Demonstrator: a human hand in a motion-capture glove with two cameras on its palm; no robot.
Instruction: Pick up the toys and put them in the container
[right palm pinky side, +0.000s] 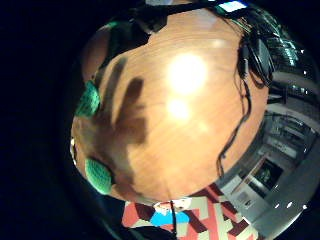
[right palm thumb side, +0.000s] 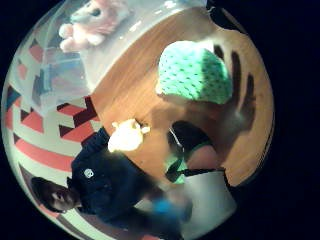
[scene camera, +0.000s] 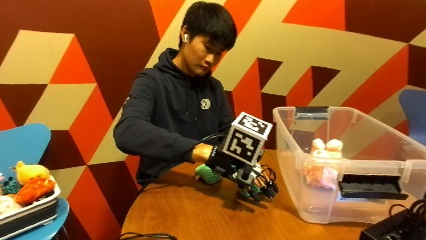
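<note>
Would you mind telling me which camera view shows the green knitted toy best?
The thumb side palm view: the green knitted toy lies whole on the wooden table, beside the clear container. The little finger side view catches only green slivers at its edge. The outside view shows a small green part by the gloved right hand.

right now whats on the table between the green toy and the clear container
Only bare wooden table; the thumb side palm view shows nothing lying between the green toy and the clear container.

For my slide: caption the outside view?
Gloved right hand hovers over table beside clear container holding a pink toy.
</note>
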